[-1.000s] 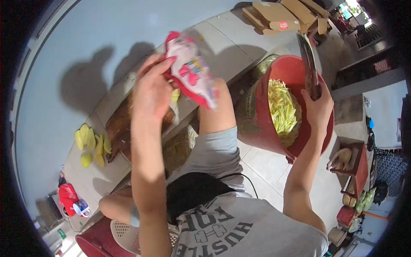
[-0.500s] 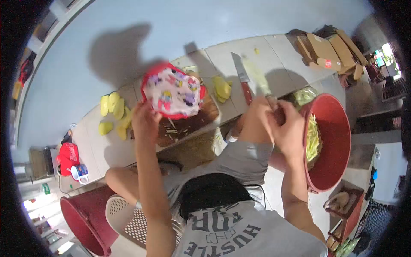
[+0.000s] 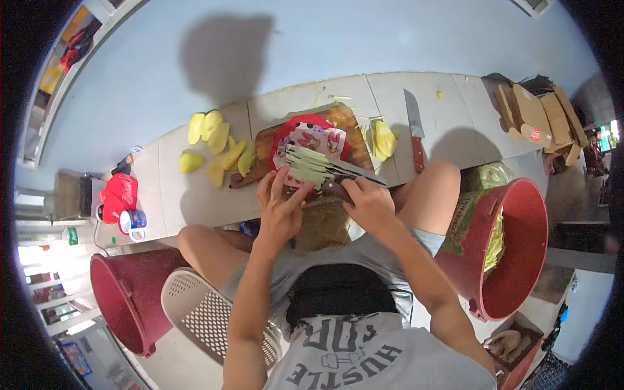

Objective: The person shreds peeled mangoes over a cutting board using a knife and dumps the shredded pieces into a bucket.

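Note:
My left hand (image 3: 283,211) reaches over the cutting board (image 3: 354,133) with its fingers apart. Its fingertips touch a bunch of thin pale green strips (image 3: 309,164). Beneath the strips lies a round, red-rimmed piece with a cartoon print (image 3: 337,138), on the board. A dark brown handle (image 3: 335,190), seemingly a knife's, is gripped in my right hand (image 3: 370,205), just right of the strips. How the blade lies among the strips is hard to make out. Peeled yellow-green pieces (image 3: 219,138) lie left of the board, and a partly sliced one (image 3: 383,140) sits right of it.
A red-handled knife (image 3: 414,123) lies on the tiled counter, right of the board. At my right, a red bucket (image 3: 513,253) holds pale green shreds. Another red bucket (image 3: 123,299) and a perforated basket (image 3: 195,309) stand left. A mug (image 3: 133,222) and cardboard (image 3: 530,117) are on the counter.
The printed piece, held up in my left hand before, now lies on the board. My right hand has moved left from beside the bucket to the board. Green strips now cover part of the print.

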Motion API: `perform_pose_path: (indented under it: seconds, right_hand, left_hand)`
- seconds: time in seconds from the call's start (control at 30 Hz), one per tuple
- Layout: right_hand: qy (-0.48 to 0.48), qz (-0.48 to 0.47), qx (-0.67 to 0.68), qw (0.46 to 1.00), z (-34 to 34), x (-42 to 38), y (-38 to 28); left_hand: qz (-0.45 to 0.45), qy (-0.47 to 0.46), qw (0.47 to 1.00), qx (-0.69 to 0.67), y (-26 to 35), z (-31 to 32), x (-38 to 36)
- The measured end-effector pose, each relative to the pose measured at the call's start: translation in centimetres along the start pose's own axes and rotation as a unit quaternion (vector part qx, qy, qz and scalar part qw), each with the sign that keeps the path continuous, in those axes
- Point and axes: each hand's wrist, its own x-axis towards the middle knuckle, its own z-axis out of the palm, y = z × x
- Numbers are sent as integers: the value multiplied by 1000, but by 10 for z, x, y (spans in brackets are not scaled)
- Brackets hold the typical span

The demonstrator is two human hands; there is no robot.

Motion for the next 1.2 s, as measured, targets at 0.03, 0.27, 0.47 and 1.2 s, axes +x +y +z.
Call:
perform_pose_path:
  seconds: [0.03,0.27,0.47,1.2]
  right_hand:
    - [12,-12,-4,1000,3,0,2]
    - [42,-44,-65,996,4,0,5]
    - [170,2,-107,980,-67,-36,3]
    - [247,512,-236,788,-166,-271,15]
  left_hand:
    - [4,-6,1000,12,-3,1,1]
    - [25,-68,991,111,-7,2,23]
    - [148,-12,988,36,32,22,73]
    - [273,-202,919,-201,288,157,195]
